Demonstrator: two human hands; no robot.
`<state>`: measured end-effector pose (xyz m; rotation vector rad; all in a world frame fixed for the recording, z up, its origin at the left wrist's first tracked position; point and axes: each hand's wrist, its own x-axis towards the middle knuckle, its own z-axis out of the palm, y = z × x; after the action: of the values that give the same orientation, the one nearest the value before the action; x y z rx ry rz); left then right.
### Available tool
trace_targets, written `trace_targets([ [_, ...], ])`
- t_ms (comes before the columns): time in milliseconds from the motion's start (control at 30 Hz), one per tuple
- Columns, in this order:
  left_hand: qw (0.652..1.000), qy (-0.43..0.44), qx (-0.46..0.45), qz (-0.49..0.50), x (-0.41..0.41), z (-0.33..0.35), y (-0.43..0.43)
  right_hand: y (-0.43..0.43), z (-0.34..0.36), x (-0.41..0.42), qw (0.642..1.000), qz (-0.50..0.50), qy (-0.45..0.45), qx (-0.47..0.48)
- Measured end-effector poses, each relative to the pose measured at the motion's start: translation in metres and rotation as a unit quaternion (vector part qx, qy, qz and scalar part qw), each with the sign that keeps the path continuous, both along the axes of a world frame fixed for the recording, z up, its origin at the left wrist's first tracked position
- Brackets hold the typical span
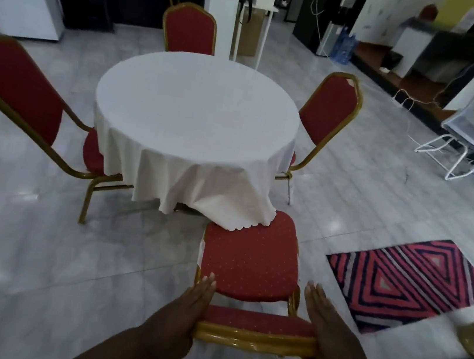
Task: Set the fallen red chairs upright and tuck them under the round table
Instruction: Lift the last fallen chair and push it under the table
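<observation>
The red chair (249, 261) stands up by the table (197, 105). My left grip (183, 322) and right grip (332, 338) press flat, fingers straight, on its back.

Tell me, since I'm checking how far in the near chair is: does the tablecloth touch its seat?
Touching. The head view shows the tablecloth's scalloped hem draped onto the front edge of the near chair's seat, with no floor showing between them.

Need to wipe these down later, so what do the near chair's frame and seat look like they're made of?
Frame: probably gold-painted metal tube; it is glossy, with highlights. Seat: red woven fabric with pale dots, matte, apparently padded.
</observation>
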<state>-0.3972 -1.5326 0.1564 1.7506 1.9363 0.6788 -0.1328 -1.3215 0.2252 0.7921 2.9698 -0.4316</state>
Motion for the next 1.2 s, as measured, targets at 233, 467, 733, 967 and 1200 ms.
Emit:
trace_targets([
  [233, 0.999, 0.003, -0.033, 0.035, 0.047, 0.005, 0.011, 0.044, -0.012, 0.017, 0.998, 0.060, 0.022, -0.021],
  [467, 0.995, 0.035, -0.042, 0.083, 0.033, -0.003, 0.012, 0.056, -0.034, -0.006, 0.994, 0.096, 0.027, -0.052],
  [733, 0.985, 0.064, -0.032, 0.155, 0.018, -0.003, 0.036, 0.087, -0.033, -0.051, 0.993, 0.109, 0.007, -0.037],
  [967, 0.971, 0.083, -0.046, 0.222, -0.003, -0.002, 0.061, 0.115, -0.030, -0.089, 0.993, 0.118, -0.010, -0.025],
  [1200, 0.954, 0.094, -0.064, 0.277, -0.032, 0.006, 0.083, 0.132, -0.026, -0.130, 0.992, 0.123, -0.011, -0.027],
])
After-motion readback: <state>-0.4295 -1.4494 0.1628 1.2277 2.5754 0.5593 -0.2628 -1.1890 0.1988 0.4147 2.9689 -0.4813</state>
